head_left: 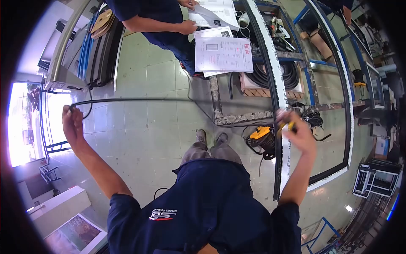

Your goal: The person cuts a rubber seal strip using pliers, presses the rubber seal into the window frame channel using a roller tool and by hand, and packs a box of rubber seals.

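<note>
My left hand (74,122), out at the far left, is closed on one end of a long black strip (139,100). The strip stretches across to the right, where it blurs near the frame. Beside the long black-and-white frame profile (277,84), my right hand (296,131) is closed around a small yellow and black tool (288,126). Motion blurs that hand, and whether it also grips the strip cannot be made out. A short tail of the strip hangs below my left hand.
Another person (156,21) holds papers (211,17) at the top. Printed sheets (224,54) lie on the workbench. A coiled black gasket (275,76) sits beneath the frame. A yellow and black cable reel (263,137) stands on the floor by the bench leg.
</note>
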### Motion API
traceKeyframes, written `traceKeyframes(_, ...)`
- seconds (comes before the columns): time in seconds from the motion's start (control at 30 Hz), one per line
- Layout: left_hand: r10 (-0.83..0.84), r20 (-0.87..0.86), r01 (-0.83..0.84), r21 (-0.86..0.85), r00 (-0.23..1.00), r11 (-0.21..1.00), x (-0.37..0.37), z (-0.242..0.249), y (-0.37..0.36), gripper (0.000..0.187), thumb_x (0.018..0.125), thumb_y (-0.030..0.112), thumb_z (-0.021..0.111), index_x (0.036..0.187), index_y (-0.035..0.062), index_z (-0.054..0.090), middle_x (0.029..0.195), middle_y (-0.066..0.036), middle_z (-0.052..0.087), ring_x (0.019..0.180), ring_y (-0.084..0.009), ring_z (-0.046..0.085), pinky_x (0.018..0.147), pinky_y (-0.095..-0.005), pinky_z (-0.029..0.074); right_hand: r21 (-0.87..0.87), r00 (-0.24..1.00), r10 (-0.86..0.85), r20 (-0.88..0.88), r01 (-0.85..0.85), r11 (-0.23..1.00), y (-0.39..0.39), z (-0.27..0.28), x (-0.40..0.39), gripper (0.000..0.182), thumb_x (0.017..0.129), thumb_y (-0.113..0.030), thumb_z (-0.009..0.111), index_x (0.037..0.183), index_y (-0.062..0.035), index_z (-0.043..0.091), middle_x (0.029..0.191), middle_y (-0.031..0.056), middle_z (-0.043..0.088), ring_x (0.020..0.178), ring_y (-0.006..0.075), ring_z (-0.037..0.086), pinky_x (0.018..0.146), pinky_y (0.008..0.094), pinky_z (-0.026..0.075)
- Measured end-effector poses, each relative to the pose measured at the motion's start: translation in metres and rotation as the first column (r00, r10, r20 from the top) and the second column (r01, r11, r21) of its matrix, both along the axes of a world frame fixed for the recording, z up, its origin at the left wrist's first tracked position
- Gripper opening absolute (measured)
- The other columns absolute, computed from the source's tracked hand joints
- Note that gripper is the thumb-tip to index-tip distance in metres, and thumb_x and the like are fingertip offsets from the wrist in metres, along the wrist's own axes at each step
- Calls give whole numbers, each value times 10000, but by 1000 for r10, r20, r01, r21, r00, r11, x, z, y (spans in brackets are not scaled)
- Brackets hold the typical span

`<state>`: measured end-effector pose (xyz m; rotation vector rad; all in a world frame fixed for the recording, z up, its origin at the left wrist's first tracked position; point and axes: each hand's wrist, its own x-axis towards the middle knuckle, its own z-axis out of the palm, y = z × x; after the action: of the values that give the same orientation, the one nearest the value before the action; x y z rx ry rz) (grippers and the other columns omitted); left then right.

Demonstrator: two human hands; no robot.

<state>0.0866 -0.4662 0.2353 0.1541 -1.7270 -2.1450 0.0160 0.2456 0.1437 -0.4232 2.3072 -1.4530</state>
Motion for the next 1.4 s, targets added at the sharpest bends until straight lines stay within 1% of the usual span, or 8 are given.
traceKeyframes(0.1,161,116,-148,-110,980,983,27,-43,18,78,887,83,564,900,52,494,652,36,379,545,-55,298,497,-199,233,-135,965,-212,-155,192,972,-6,74,-37,421,790,-138,663,1195,-33,615,1108,47,648,1008,126,585,922,290,445)
traceKeyframes(0.23,49,350,-3,-130,935,992,52,-118,73,48,890,72,553,872,66,509,627,34,407,522,-47,340,467,-209,261,-217,946,-279,-167,240,946,-20,90,-94,418,840,-121,656,1238,-1,620,1130,67,658,1002,141,610,936,282,457)
traceKeyframes(0.47,-2,579,36,-47,815,998,49,-188,179,96,867,77,584,785,61,538,637,30,454,518,-48,371,454,-210,257,-93,938,-347,-3,345,934,-17,-109,-169,375,836,-106,683,1199,-23,638,946,39,671,784,121,629,788,268,512)
traceKeyframes(0.57,-108,666,192,-54,738,980,34,-217,217,82,863,79,609,802,50,564,656,32,488,549,-41,407,469,-214,279,-77,921,-275,276,306,949,-31,-191,-154,359,808,-70,704,1156,-9,641,930,57,673,753,127,646,672,262,533)
traceKeyframes(0.7,-185,636,354,-148,749,924,12,-255,264,87,880,104,624,830,42,589,680,25,527,578,-42,426,510,-222,328,-57,884,-263,387,308,950,-57,-221,-116,299,833,-78,693,1115,6,640,989,75,656,775,136,640,705,272,540)
traceKeyframes(0.97,-303,643,415,-25,703,909,-24,-313,332,83,885,111,634,856,38,608,703,-4,584,585,-63,503,515,-222,362,-237,686,-279,672,556,797,-55,-208,-46,272,923,-101,621,1174,0,606,1109,114,671,993,193,668,760,285,563)
traceKeyframes(1.17,-350,650,352,134,674,926,-35,-314,351,44,878,71,623,865,35,602,716,-45,641,508,-55,455,440,-224,315,-446,635,-23,772,567,692,-67,-175,23,403,987,-131,552,1363,-34,444,1175,192,638,1082,295,653,815,362,572)
traceKeyframes(1.4,-313,702,352,94,640,931,-29,-332,351,48,854,64,642,829,46,605,683,-20,608,495,-40,404,434,-220,278,-365,736,33,676,296,883,-91,-163,48,437,952,-161,607,1345,-14,482,1182,137,647,1105,245,638,861,311,523)
